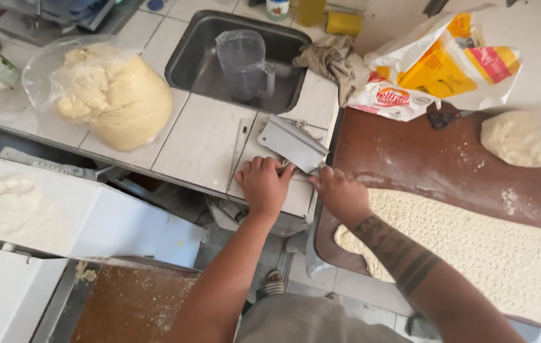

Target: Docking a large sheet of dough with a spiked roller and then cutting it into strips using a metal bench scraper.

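My left hand [263, 184] and my right hand [340, 192] meet at the edge of the white tiled counter [200, 140], fingers curled around the handle of a metal dough scraper [290, 142] whose flat blade lies on the tiles. Which hand bears the handle more I cannot tell. A sheet of rolled, dotted dough [473, 244] lies on the brown board [422, 159] just right of my right hand. My right forearm carries dark tattoo bands.
A big lump of dough in a clear bag [112, 92] sits at the left of the counter. A steel sink [200, 57] holds a clear plastic jug [245, 63]. A flour bag [435, 67], a cloth [330, 57], another dough lump [521, 136] and a white machine [42, 209] stand around.
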